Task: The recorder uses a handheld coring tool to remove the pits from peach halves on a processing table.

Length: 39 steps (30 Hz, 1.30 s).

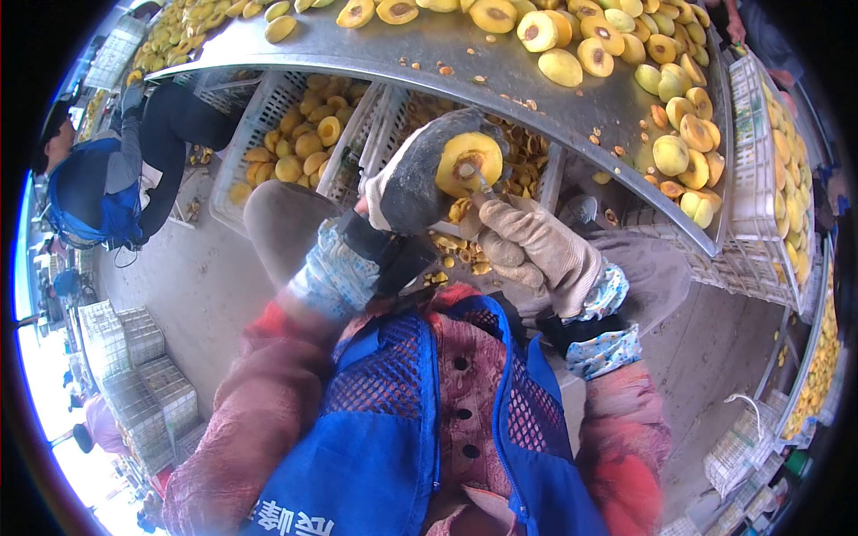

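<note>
My left hand [413,186], in a black-and-white work glove, is closed on a halved yellow peach [483,154], cut face up with the brown pit area showing. My right hand [536,243], in a beige knit glove, grips a slim metal pitting tool [485,185]. Its tip reaches the pit area in the middle of the peach half; most of the tool is hidden in the fingers. Small orange scraps of flesh [459,210] hang just below the fruit. Both hands are above my lap, in front of the metal table [402,62].
Many peach halves [594,55] lie on the table, whose metal edge curves close ahead. Below it stand a white crate [234,165] of peaches and another with pits and scraps [527,147]. A filled crate [751,152] stands at right. Another person [98,183] sits at left.
</note>
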Tool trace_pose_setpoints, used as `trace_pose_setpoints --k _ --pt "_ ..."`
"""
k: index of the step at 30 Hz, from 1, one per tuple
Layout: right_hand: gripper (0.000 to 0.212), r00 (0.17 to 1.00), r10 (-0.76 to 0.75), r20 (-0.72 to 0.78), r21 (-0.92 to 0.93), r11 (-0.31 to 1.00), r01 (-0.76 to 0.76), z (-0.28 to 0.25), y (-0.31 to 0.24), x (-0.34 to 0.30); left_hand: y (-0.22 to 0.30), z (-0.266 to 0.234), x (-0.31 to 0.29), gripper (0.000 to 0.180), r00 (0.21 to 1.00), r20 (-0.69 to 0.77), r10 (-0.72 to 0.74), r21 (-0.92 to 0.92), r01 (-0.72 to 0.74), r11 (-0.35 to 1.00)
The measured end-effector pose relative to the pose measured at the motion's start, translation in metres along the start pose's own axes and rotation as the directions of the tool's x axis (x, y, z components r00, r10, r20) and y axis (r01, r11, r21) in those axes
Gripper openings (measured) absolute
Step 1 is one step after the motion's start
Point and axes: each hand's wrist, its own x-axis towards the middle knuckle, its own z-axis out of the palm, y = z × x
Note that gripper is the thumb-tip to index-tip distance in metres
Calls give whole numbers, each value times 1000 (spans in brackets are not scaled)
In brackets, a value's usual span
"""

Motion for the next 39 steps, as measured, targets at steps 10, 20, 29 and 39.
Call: trace_pose_setpoints --k 10,20,29,39 --pt "34 944 -312 109 584 788 193 17 1 30 16 9 14 62 933 -355 59 139 -10 990" --pt "33 935 -234 -266 1 970 243 -12 2 3 40 -213 -24 28 722 -398 -566 -239 514 824" --pt "40 930 -290 -228 -18 956 294 -36 11 2 7 -176 184 30 895 -209 -394 811 384 442" --pt "45 946 -226 -232 -33 974 225 -30 -5 10 -86 -192 222 58 847 -261 -463 925 356 131"
